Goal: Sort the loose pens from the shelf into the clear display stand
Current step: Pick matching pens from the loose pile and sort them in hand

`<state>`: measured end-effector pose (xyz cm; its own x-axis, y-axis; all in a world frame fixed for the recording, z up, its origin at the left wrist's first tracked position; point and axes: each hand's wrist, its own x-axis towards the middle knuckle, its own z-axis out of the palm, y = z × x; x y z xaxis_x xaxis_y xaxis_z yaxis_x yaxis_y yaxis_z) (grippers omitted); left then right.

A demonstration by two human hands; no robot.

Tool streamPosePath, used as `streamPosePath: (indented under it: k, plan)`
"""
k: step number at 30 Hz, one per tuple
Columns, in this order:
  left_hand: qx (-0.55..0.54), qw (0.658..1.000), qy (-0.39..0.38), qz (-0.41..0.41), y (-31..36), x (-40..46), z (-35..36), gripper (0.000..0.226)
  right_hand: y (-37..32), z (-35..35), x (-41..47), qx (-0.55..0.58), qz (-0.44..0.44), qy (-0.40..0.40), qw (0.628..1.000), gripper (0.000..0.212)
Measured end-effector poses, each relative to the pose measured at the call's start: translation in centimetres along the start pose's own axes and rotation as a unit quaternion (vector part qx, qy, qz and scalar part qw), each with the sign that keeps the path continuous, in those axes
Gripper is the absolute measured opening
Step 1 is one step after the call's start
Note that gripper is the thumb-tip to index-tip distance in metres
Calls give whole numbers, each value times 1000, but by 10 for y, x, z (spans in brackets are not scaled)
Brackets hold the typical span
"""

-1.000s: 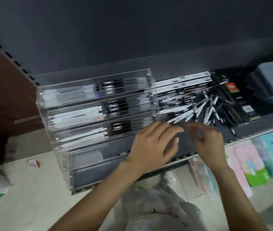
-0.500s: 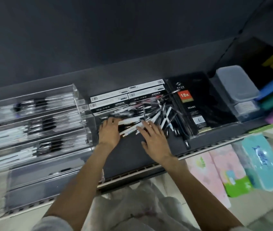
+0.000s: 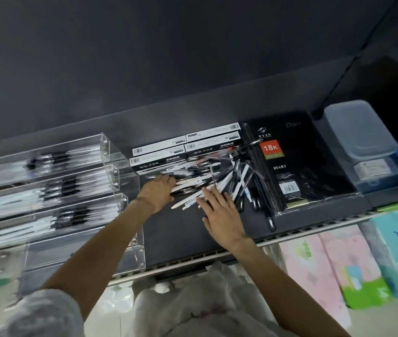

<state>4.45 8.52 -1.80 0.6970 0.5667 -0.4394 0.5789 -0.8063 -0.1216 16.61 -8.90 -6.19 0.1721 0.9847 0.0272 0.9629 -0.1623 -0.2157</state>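
A heap of loose black and white pens (image 3: 219, 177) lies on the dark shelf (image 3: 176, 232) in front of the pen boxes. My left hand (image 3: 157, 190) rests on the heap's left end, fingers over several pens; whether it grips any is hidden. My right hand (image 3: 219, 210) lies flat with spread fingers on the pens at the heap's front. The clear display stand (image 3: 110, 166) sits at the left, its three upper tiers holding rows of pens, its lower tiers bare.
Black-and-white pen boxes (image 3: 188, 147) lie behind the heap. A black diary (image 3: 297, 164) in wrap lies to the right, then a lidded plastic box (image 3: 361, 132). Tissue packs (image 3: 339, 268) sit below the shelf edge at right. A white plastic bag (image 3: 188, 300) lies beneath my arms.
The view swung right from the stand to the pen heap. Both hands moved from the stand's front right corner onto the heap and now lie on the pens.
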Motion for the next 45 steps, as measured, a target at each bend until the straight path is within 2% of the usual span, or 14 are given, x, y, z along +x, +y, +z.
streamPosePath:
  k: [5, 9, 11, 13, 15, 16, 18, 19, 21, 26, 29, 32, 36, 45]
  plan:
    - [16, 999, -37, 15, 1, 0, 4, 41, 0, -2, 1, 22, 3, -4, 1000, 57]
    - [-45, 999, -28, -1, -2, -9, -2, 33, 0, -2, 3, 30, 3, 1, 1000, 55]
    - [-148, 989, -24, -8, -5, -17, -16, 24, 1, -2, 3, 47, -5, 15, 999, 52]
    - [-380, 924, -39, -4, -2, -30, -33, 14, 2, -7, 3, 97, -5, 49, 994, 47]
    - [-577, 816, -35, 14, 6, -46, -51, 15, 1, -24, 5, 229, 51, 81, 969, 40]
    - [-646, 763, -31, 19, 12, -53, -58, 15, 0, -38, 8, 325, 98, 85, 937, 36]
    - [-731, 682, -22, 19, 25, -65, -67, 13, -3, -69, 16, 512, 171, 90, 837, 29]
    - [-748, 663, -19, 17, 32, -69, -69, 14, -4, -83, 20, 575, 189, 93, 790, 26]
    - [-754, 657, -12, 4, 44, -73, -68, 18, -5, -103, 28, 630, 193, 79, 748, 24]
    - [-805, 589, 24, -69, 63, -83, -61, 16, -15, -123, 42, 631, 180, 55, 753, 26]
    - [-827, 560, 8, -59, 67, -92, -58, 22, -18, -126, 46, 626, 168, 28, 761, 15]
    - [-858, 512, -9, -40, 65, -102, -53, 23, -18, -129, 51, 592, 128, -25, 796, 13]
    - [-876, 480, -7, -34, 65, -112, -39, 18, -19, -128, 63, 528, 81, -106, 838, 25]
    - [-893, 449, 22, -29, 56, -133, -17, 21, -43, -137, 100, 484, 2, -207, 850, 23]
